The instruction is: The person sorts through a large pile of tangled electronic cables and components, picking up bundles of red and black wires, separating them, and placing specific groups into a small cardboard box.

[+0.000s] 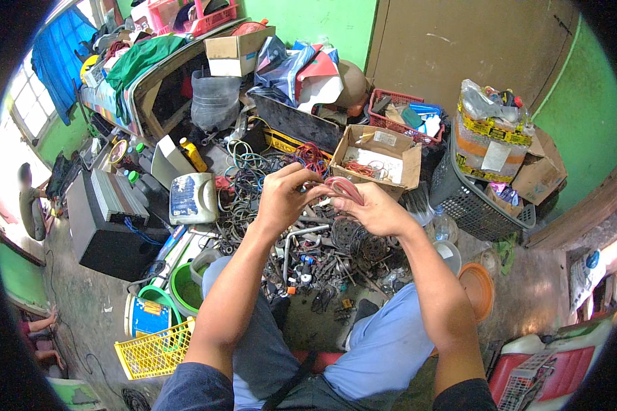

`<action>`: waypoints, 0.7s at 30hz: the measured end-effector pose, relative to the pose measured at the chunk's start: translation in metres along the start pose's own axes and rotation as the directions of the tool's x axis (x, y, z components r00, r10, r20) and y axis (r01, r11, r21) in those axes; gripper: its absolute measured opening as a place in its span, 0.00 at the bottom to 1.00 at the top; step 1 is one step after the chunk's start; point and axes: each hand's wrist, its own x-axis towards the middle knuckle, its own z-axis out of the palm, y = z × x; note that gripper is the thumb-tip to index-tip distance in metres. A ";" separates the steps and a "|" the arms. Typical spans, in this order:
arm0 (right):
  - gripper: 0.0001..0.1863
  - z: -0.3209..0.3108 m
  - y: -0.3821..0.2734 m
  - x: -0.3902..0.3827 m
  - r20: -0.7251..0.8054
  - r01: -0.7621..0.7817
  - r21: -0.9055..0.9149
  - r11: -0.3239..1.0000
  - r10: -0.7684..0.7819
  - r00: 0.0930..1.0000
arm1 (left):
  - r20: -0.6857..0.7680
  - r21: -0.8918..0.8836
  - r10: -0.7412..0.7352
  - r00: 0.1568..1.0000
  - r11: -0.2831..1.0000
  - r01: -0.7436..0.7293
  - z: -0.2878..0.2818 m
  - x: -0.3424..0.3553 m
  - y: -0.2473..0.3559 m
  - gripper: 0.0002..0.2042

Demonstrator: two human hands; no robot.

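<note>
A: Location of the pink-red cord?

B: Raised over the floor pile, between left hand and right hand; gathered in narrow loops.

A: State of the left?

B: Pinched narrow on the cord at the left end of the loops (exact contact point too small to tell).

A: State of the right?

B: Closed on the right side of the looped section.

A: Items below?

B: Tangled cables, dark coils and a bent metal tube.

A: Items around?

B: Just beyond: open cardboard box, with red wires inside. To the left: white-and-blue jerrycan. Nearer, also left: green bucket, with yellow crate lower down. Farther right: grey perforated basket, well apart from both hands.
</note>
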 end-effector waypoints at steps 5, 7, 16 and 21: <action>0.17 0.001 -0.007 -0.003 0.005 -0.076 0.130 0.989 0.076 0.997 | 0.024 -0.031 0.005 1.000 1.000 -0.005 -0.005 0.002 -0.001 0.09; 0.16 0.002 -0.007 -0.005 0.005 -0.100 0.163 0.982 0.100 0.995 | 0.025 -0.054 -0.008 1.000 0.999 0.009 -0.009 0.003 0.001 0.08; 0.18 0.005 -0.022 -0.004 -0.094 0.067 0.256 0.964 -0.044 0.995 | -0.122 -0.169 -0.151 0.981 0.977 0.129 -0.010 0.006 -0.001 0.05; 0.19 0.011 -0.007 0.003 -0.210 0.074 0.454 0.888 0.025 0.977 | -0.207 -0.461 -0.412 0.887 0.841 0.283 0.021 0.001 0.014 0.07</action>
